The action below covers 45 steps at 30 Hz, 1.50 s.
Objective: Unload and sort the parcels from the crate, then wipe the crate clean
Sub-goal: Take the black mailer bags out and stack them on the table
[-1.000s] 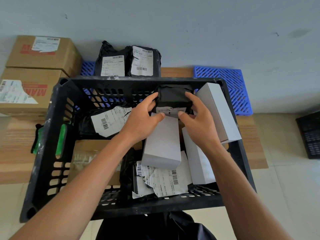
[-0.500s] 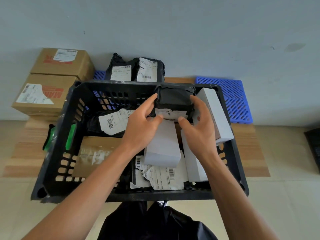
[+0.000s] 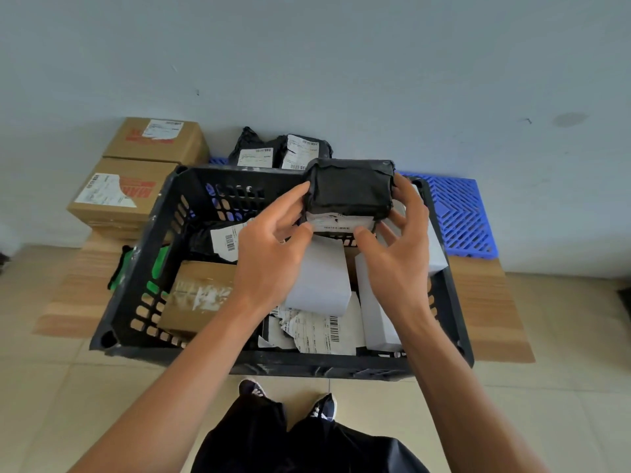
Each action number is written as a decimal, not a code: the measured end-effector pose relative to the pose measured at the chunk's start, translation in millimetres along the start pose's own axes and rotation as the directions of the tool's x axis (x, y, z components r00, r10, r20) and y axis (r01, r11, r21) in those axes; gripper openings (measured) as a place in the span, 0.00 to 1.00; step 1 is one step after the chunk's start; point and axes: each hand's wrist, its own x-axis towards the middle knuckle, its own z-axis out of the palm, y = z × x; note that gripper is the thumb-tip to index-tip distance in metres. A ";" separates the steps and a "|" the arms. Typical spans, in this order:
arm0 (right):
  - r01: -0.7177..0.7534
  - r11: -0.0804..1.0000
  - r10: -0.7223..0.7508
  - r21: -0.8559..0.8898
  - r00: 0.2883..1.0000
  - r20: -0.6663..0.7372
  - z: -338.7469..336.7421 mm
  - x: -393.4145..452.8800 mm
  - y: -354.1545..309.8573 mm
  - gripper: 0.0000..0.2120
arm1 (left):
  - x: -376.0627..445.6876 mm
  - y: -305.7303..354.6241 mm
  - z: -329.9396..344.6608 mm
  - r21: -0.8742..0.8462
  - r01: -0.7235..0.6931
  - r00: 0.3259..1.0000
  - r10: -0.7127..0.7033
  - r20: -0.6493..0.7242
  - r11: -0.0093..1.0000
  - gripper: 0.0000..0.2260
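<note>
Crate (image 3: 143,268) sitting on floor, parcels lying inside. Two stacked boxes (image 3: 126,189) standing behind its left corner; two bagged parcels (image 3: 280,153) behind its far edge; pallet (image 3: 457,213) lying behind right corner.

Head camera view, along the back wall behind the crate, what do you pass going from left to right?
Stacked cardboard boxes → black bagged parcels with white labels → black parcel held up in both hands → blue plastic pallet.

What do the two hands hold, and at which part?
Both hold the black parcel: the left hand grips its left end, the right hand its right end.
</note>
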 end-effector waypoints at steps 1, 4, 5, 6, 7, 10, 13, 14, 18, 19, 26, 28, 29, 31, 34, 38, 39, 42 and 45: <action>0.009 1.000 -0.009 0.001 1.000 -0.002 0.3 -1.9 -3.1 0.37 | -2.6 4.0 -1.4 -0.014 -0.010 1.000 0.010 -0.005 1.000 0.25; 0.019 1.000 -0.019 0.017 1.000 0.007 -0.1 -6.6 -11.6 0.40 | -9.5 14.8 -8.6 -0.031 -0.050 0.999 0.050 -0.011 0.998 0.24; 0.021 1.000 -0.022 0.016 1.000 0.012 -0.4 -8.4 -14.1 0.40 | -11.4 17.3 -11.7 -0.034 -0.066 0.998 0.066 -0.009 0.997 0.24; 0.026 1.000 -0.026 0.009 1.000 0.014 -0.7 -11.0 -16.5 0.40 | -13.7 19.3 -14.9 -0.037 -0.082 0.997 0.082 -0.005 0.996 0.23; 0.031 1.000 -0.031 -0.004 0.999 0.012 -0.8 -13.9 -18.9 0.39 | -16.6 20.9 -17.7 -0.038 -0.096 0.995 0.096 0.000 0.995 0.23; 0.038 0.998 -0.038 -0.044 0.999 -0.009 0.8 -25.4 -28.4 0.37 | -30.4 24.2 -26.7 -0.038 -0.122 0.993 0.122 -0.004 0.992 0.23; 0.051 0.996 -0.053 -0.070 0.998 -0.026 5.4 -36.8 -41.0 0.36 | -46.3 24.8 -40.1 -0.093 -0.116 0.993 0.115 -0.013 0.989 0.25; 0.055 0.995 -0.057 -0.083 0.998 -0.025 7.7 -40.7 -45.5 0.37 | -51.3 25.2 -46.0 -0.112 -0.115 0.993 0.115 -0.010 0.987 0.25; 0.128 0.981 -0.130 -0.147 0.992 -0.005 23.1 -55.5 -62.0 0.34 | -70.9 24.2 -74.1 -0.150 -0.165 0.986 0.163 -0.024 0.975 0.26; 0.148 0.978 -0.148 -0.146 0.989 0.008 27.1 -59.1 -65.6 0.34 | -76.1 24.6 -80.2 -0.160 -0.166 0.986 0.164 -0.024 0.973 0.26; 0.185 0.983 -0.183 -0.001 0.977 0.112 42.5 -91.8 -75.7 0.33 | -104.9 26.4 -112.8 -0.206 -0.190 0.982 0.183 -0.053 0.960 0.25; 0.196 0.981 -0.191 -0.016 0.967 0.169 44.4 -97.4 -78.6 0.36 | -111.8 28.2 -118.3 -0.211 -0.195 0.980 0.185 -0.067 0.958 0.25; 0.219 0.975 -0.209 -0.027 0.956 0.207 44.5 -99.5 -79.9 0.37 | -114.5 29.0 -121.1 -0.216 -0.196 0.980 0.185 -0.074 0.956 0.25; 0.277 0.958 -0.250 -0.070 0.931 0.265 43.4 -103.6 -81.4 0.39 | -118.0 30.0 -126.8 -0.234 -0.206 0.978 0.190 -0.087 0.950 0.25; 0.381 0.909 -0.322 -0.165 0.898 0.300 39.9 -108.6 -82.5 0.40 | -123.2 35.4 -134.9 -0.250 -0.220 0.975 0.203 -0.092 0.943 0.25; 0.476 0.860 -0.400 -0.183 0.853 0.335 37.3 -112.1 -78.0 0.41 | -128.8 45.0 -137.0 -0.242 -0.234 0.972 0.232 -0.039 0.942 0.24; 0.483 0.856 -0.410 -0.183 0.851 0.329 37.2 -111.8 -76.3 0.41 | -129.7 46.3 -135.8 -0.241 -0.235 0.971 0.235 -0.029 0.942 0.24; 0.478 0.863 -0.419 -0.160 0.857 0.299 35.7 -111.3 -71.6 0.40 | -127.6 47.0 -132.0 -0.224 -0.228 0.973 0.231 -0.012 0.947 0.24; 0.447 0.880 -0.410 -0.162 0.886 0.217 33.9 -107.6 -66.7 0.38 | -118.5 43.8 -127.2 -0.220 -0.216 0.975 0.224 0.012 0.951 0.26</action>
